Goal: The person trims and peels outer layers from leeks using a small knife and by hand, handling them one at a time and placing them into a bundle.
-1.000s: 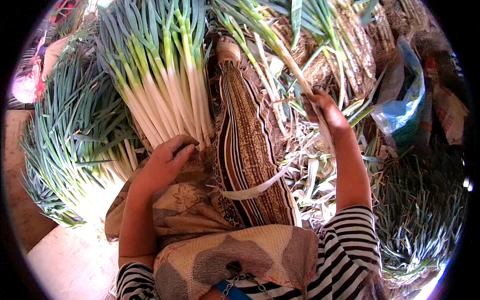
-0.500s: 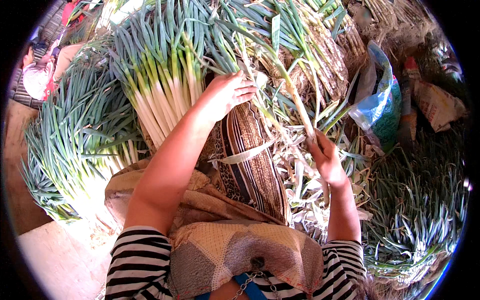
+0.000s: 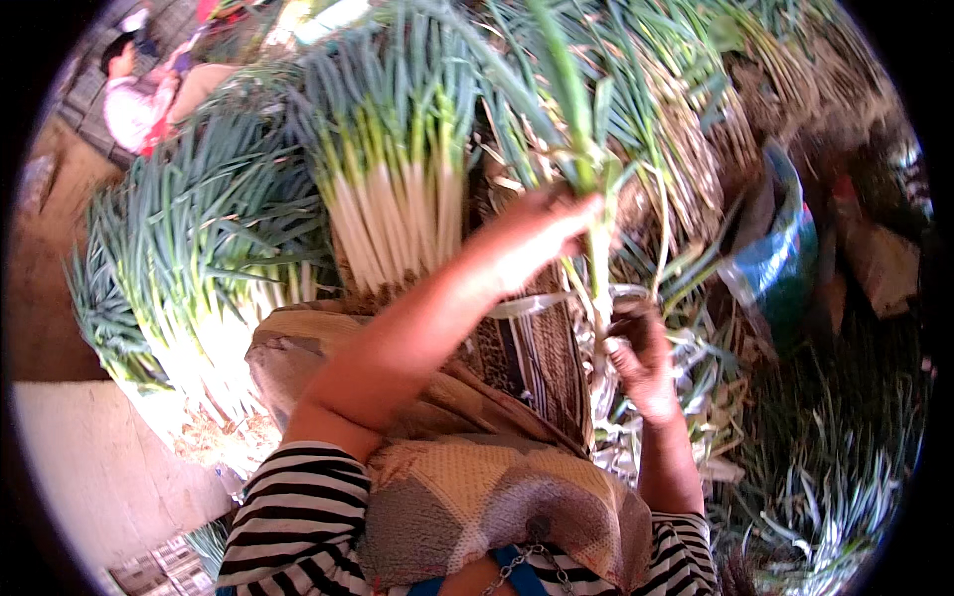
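1. Right hand (image 3: pixel 641 353): thumb and fingers pinch the lower part of one long green onion (image 3: pixel 599 263).
2. Left hand (image 3: pixel 545 230): just above the right-hand grip, against the left side of the same onion at the height where its leaves branch. Blurred; whether the fingers close on the stalk, I cannot tell.
3. Onion: stands lengthwise between the hands, pale shaft at the grip, green leaves running away from the wearer.
4. Striped cloth (image 3: pixel 537 358): just left of the right-hand grip, partly covered by the left forearm.
5. Loose peelings (image 3: pixel 706 397): around and below the right-hand grip.
6. Patterned apron (image 3: pixel 497 487): below the grip, toward the wearer.
7. Blue bag (image 3: pixel 785 263): right of the grip, slightly beyond.
8. White-stemmed onions (image 3: pixel 397 214): left of the grip and beyond, laid side by side, leaves outward.
9. Root-covered onions (image 3: pixel 686 149): beyond the grip, to the right.
10. Leafy heap (image 3: pixel 199 288): well left.
11. Another person (image 3: pixel 139 104): farthest, beyond that heap.
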`<action>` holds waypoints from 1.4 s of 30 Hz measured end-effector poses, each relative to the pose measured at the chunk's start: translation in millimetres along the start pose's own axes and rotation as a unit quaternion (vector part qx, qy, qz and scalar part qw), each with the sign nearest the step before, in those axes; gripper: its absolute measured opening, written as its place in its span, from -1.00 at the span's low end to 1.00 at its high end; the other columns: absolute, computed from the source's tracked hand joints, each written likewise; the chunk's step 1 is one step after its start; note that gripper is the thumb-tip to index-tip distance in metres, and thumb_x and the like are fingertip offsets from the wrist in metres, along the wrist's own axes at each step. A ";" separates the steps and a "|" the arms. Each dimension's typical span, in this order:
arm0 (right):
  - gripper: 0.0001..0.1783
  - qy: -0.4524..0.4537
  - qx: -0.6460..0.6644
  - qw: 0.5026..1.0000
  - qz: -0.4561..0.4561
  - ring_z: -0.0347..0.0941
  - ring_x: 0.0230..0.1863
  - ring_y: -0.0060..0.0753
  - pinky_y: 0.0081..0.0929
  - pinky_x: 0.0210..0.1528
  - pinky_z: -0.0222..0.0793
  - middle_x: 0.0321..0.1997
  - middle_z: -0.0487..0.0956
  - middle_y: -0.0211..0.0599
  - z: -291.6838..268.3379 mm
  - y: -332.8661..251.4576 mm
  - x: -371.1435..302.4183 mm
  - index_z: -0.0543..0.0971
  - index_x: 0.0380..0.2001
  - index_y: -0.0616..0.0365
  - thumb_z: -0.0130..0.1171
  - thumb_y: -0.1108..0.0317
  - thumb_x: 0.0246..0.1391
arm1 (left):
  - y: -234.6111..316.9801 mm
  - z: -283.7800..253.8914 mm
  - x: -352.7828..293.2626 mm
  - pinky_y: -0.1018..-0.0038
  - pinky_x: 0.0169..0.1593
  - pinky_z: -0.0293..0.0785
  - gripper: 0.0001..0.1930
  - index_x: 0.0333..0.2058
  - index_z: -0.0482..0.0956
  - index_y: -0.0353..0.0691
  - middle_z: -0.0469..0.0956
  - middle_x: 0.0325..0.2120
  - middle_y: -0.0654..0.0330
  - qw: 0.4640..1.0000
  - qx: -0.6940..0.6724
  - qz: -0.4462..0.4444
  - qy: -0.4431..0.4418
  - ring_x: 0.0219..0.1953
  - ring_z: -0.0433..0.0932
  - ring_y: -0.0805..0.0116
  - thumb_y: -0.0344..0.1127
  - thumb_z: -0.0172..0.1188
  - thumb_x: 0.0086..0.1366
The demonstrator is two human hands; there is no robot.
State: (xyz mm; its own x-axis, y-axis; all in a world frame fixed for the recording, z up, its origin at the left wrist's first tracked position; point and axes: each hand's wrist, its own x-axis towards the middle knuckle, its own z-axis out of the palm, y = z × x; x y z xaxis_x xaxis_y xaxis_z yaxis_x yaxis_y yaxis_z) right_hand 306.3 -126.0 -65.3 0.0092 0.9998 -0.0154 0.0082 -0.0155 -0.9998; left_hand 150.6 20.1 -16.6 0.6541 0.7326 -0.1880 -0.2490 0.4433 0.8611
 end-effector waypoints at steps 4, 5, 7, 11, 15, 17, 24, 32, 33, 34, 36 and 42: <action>-0.61 0.076 0.020 0.981 -0.176 0.29 -0.24 -0.51 -0.57 -0.15 0.23 -0.25 0.33 -0.38 15.5 -47.8 43.4 0.34 -0.24 0.21 0.22 0.51 -0.18 | -0.8 28.0 -16.4 0.47 -0.05 0.34 -0.63 -0.09 0.35 -0.33 0.47 -0.30 0.17 0.995 0.100 -0.008 0.004 -0.18 0.42 0.38 -0.24 0.07 0.17; -0.64 0.095 -0.082 0.964 -0.232 0.29 -0.26 -0.50 -0.57 -0.16 0.23 -0.28 0.33 -0.37 17.9 -48.4 52.0 0.36 -0.28 0.19 0.23 0.55 -0.21 | -1.0 29.1 -19.3 0.52 -0.07 0.33 -0.65 -0.12 0.39 -0.31 0.46 -0.26 0.20 0.998 0.043 0.046 -0.006 -0.20 0.42 0.45 -0.27 0.11 0.15; -0.66 0.131 -0.135 0.948 -0.257 0.29 -0.27 -0.48 -0.57 -0.17 0.23 -0.32 0.34 -0.34 30.1 -53.1 59.4 0.36 -0.31 0.20 0.22 0.57 -0.21 | 5.3 26.0 -23.6 0.55 -0.13 0.34 -0.72 -0.18 0.45 -0.27 0.48 -0.27 0.23 0.998 0.005 0.068 0.001 -0.21 0.42 0.48 -0.33 0.16 0.11; -0.61 0.099 -0.117 0.955 -0.253 0.32 -0.23 -0.46 -0.54 -0.15 0.24 -0.26 0.37 -0.30 40.2 -51.4 60.8 0.35 -0.19 0.22 0.17 0.62 -0.16 | 12.0 24.9 -37.1 0.51 -0.15 0.34 -0.78 -0.25 0.48 -0.29 0.50 -0.33 0.22 0.997 -0.014 0.063 0.043 -0.24 0.44 0.45 -0.37 0.15 0.10; -0.60 0.108 -0.170 0.941 -0.272 0.34 -0.28 -0.44 -0.54 -0.22 0.27 -0.27 0.39 -0.28 49.1 -59.5 63.5 0.33 -0.17 0.25 0.14 0.57 -0.15 | 8.2 22.4 -41.0 0.53 -0.15 0.33 -0.81 -0.30 0.47 -0.31 0.49 -0.38 0.23 0.991 -0.055 0.112 0.048 -0.27 0.43 0.46 -0.40 0.15 0.10; -0.62 0.108 -0.186 0.935 -0.281 0.34 -0.34 -0.43 -0.52 -0.27 0.29 -0.31 0.40 -0.28 49.8 -63.5 64.2 0.34 -0.19 0.25 0.13 0.56 -0.16 | 10.4 24.8 -41.3 0.53 -0.15 0.33 -0.83 -0.31 0.48 -0.31 0.49 -0.39 0.23 0.989 -0.061 0.122 0.052 -0.28 0.43 0.46 -0.41 0.15 0.10; -0.81 0.136 -0.239 0.913 -0.300 0.33 -0.48 -0.34 -0.50 -0.38 0.26 -0.48 0.40 -0.24 58.8 -68.6 60.6 0.40 -0.43 0.24 0.15 0.55 -0.20 | 12.4 24.1 -45.9 0.48 -0.32 0.39 -0.88 -0.43 0.48 -0.35 0.49 -0.49 0.18 0.983 -0.117 0.091 0.111 -0.41 0.46 0.41 -0.48 0.15 -0.01; -0.83 0.192 -0.297 0.899 -0.260 0.33 -0.57 -0.33 -0.46 -0.53 0.27 -0.56 0.38 -0.21 23.9 -14.5 22.5 0.34 -0.54 0.20 0.12 0.57 -0.24 | 37.2 -28.0 -30.8 0.50 -0.33 0.51 -0.79 -0.46 0.40 -0.30 0.46 -0.59 0.14 0.946 -0.163 0.130 0.250 -0.46 0.47 0.38 -0.24 0.09 0.11; -0.84 0.213 -0.309 0.900 -0.221 0.38 -0.55 -0.36 -0.48 -0.50 0.32 -0.54 0.42 -0.21 12.1 4.1 11.3 0.36 -0.51 0.23 0.12 0.57 -0.23 | 54.7 -38.9 -35.8 0.47 -0.20 0.52 -0.76 -0.47 0.40 -0.31 0.47 -0.57 0.11 0.928 -0.189 0.175 0.269 -0.41 0.50 0.35 -0.21 0.08 0.10; -0.85 0.192 -0.369 0.887 -0.198 0.34 -0.61 -0.57 -0.59 -0.66 0.25 -0.57 0.44 -0.29 -3.2 11.1 -0.7 0.38 -0.48 0.21 0.09 0.60 -0.18 | 66.5 -52.8 -44.7 0.43 -0.14 0.52 -0.71 -0.30 0.31 -0.40 0.46 -0.39 -0.04 0.935 -0.144 0.194 0.259 -0.26 0.50 0.23 -0.24 0.02 0.16; -0.76 0.151 -0.427 0.888 0.078 0.41 -0.49 -0.20 -0.33 -0.43 0.34 -0.51 0.46 -0.08 -56.6 46.6 -39.1 0.39 -0.41 0.28 0.17 0.44 -0.19 | 75.3 -63.3 -53.1 0.21 0.06 0.34 -0.64 -0.31 0.30 -0.37 0.35 -0.17 -0.16 0.929 -0.164 0.258 0.211 -0.05 0.36 0.01 -0.14 0.05 0.15; -0.50 0.205 -0.580 0.784 0.083 0.36 -0.15 0.03 -0.20 -0.13 0.27 -0.16 0.41 0.05 -168.3 98.8 -137.1 0.31 -0.07 0.30 0.10 0.33 -0.12 | 69.2 -66.3 -65.9 0.12 0.12 0.24 -0.68 -0.30 0.29 -0.37 0.28 -0.11 -0.22 0.930 -0.172 0.294 0.138 0.01 0.28 -0.08 -0.16 -0.05 0.22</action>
State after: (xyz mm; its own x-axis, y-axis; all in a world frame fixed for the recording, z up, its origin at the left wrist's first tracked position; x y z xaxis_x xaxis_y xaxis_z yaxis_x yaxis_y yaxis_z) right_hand 474.1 -266.1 -160.6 0.4253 0.8998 0.0972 0.8746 -0.3810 -0.3000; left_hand 43.0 36.7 24.1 0.1369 0.9841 0.1130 -0.7511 0.0288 0.6596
